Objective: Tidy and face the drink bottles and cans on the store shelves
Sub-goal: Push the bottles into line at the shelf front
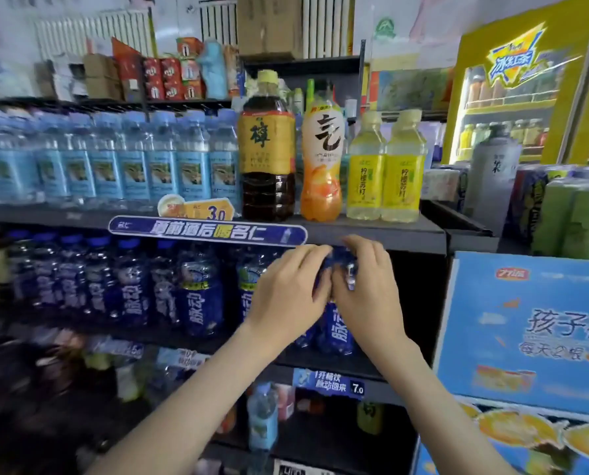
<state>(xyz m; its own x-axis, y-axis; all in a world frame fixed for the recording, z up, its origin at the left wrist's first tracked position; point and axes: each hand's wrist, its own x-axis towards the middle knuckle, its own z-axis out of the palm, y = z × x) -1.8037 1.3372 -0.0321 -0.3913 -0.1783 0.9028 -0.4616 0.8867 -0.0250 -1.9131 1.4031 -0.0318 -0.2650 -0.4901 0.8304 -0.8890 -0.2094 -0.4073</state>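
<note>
Head view showed both hands working on one blue bottle [335,329] at the right end of the middle shelf [303,361]. The left hand [286,296] curled over its shoulder from the left. The right hand [368,289] wrapped its neck and cap from the right, fingers bent around it. The bottle stood upright on the shelf, near the front edge, with part of its white lettering showing below the hands. A row [200,293] of matching bottles ran off to the left, labels mostly outward.

The step in hand was probably facing this end bottle: turning it so the label looked forward. The next move likely called for a small twist, then a nudge leftward to close the gap beside its neighbour [248,286] and line it up with the front.
</note>
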